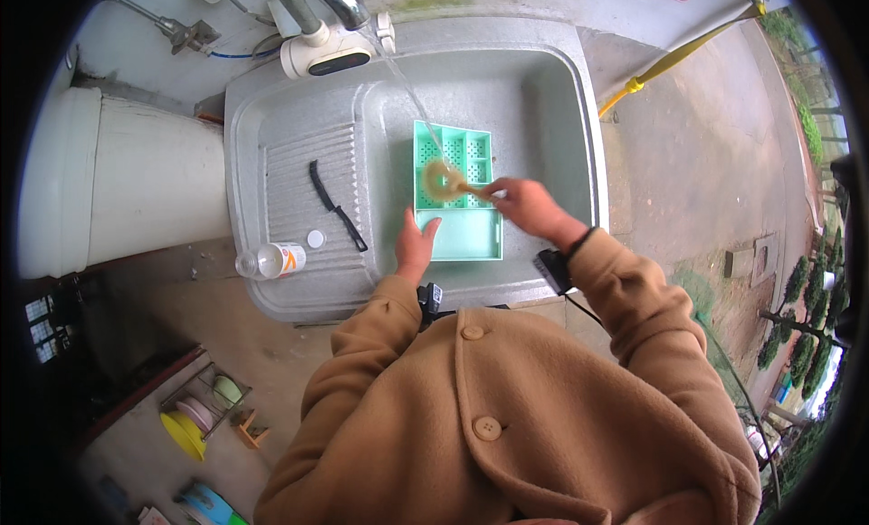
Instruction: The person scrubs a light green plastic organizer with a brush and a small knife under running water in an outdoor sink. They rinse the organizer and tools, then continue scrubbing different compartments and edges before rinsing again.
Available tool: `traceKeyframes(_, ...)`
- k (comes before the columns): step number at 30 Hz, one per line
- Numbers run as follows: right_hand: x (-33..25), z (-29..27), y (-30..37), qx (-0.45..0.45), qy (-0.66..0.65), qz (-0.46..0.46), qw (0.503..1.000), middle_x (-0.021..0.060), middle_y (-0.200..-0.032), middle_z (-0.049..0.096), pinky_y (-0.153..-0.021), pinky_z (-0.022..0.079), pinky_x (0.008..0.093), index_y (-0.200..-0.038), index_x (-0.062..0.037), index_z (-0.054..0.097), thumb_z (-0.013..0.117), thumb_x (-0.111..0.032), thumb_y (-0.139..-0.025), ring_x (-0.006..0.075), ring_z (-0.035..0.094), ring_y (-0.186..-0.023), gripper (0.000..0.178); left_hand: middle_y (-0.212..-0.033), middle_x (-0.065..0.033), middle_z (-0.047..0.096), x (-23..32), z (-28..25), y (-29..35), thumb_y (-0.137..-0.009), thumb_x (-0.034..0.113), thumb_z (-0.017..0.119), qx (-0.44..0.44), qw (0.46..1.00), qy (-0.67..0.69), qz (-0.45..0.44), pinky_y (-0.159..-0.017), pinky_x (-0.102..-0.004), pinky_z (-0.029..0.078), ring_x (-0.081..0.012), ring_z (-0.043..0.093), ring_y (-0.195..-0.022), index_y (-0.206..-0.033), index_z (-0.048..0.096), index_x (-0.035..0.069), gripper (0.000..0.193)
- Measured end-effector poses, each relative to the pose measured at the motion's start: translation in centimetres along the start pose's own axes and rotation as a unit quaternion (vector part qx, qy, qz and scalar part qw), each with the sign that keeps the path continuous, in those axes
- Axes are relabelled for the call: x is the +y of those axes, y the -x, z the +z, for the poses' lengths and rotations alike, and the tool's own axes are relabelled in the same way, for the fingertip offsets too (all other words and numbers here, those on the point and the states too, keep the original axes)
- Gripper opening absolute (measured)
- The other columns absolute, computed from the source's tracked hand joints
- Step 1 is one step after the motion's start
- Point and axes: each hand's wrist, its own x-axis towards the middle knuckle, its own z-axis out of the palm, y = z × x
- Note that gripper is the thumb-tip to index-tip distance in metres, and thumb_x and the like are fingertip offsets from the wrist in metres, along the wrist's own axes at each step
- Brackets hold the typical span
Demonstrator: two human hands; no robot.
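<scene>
A mint-green plastic compartment box (460, 235) lies in the sink basin, its far half divided into small sections with perforated bottoms. On its near left edge my left hand (415, 245) grips the side, the thumb over the rim. My right hand (528, 205) is closed around the handle of a round-headed scrub brush (441, 180). The brush head, slightly blurred, is over the divided sections. A thin stream of water (407, 86) falls from the faucet (341, 2) onto that part of the box.
On the ribbed drainboard (285, 176) left of the basin lie a black-handled knife (337, 205), a white cap (316, 239) and a clear bottle (276, 260) on its side. A large white cylinder (158, 176) stands left of the sink. A yellow strap (688, 62) hangs at the far right.
</scene>
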Motion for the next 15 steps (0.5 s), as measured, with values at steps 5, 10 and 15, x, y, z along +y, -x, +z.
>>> traceKeyframes(5, 0.5, -1.2, -1.0, 0.035, 0.091, 0.025, 0.995, 0.0217, -0.091, 0.069, -0.075, 0.054, 0.0424, -0.110, -0.0040, 0.066, 0.061, -0.012, -0.088, 0.0351, 0.068, -0.085, 0.024, -0.111, -0.0170, 0.069, 0.4, 0.1, -0.6, -0.085, 0.024, 0.072, 0.013, 0.997, 0.061, -0.046, -0.086, -0.0411, 0.051, -0.0334, 0.067, -0.099, -0.145, 0.036, 0.010, 0.071)
traceKeyframes(10, 0.0, 3.0, -6.8, 0.030, 0.133, 0.079, 0.987, 0.0215, -0.099, 0.069, -0.081, 0.053, 0.0468, -0.111, -0.0054, 0.065, 0.052, -0.013, -0.089, 0.0387, 0.066, -0.094, 0.027, -0.115, -0.0121, 0.067, 0.2, 0.4, -1.1, -0.081, 0.012, 0.073, -0.047, 0.977, 0.199, -0.068, -0.088, -0.0364, 0.051, -0.0239, 0.066, -0.101, -0.145, 0.040, 0.010, 0.072)
traceKeyframes(15, 0.5, 4.5, -6.4, -0.028, 0.144, 0.087, 0.985, 0.0231, -0.102, 0.068, -0.082, 0.053, 0.0457, -0.111, -0.0036, 0.066, 0.050, -0.011, -0.089, 0.0384, 0.066, -0.096, 0.028, -0.117, -0.0136, 0.066, -0.4, 1.0, -0.8, -0.081, 0.010, 0.072, -0.017, 0.983, 0.171, -0.071, -0.089, -0.0367, 0.051, -0.0257, 0.066, -0.104, -0.143, 0.042, 0.009, 0.069)
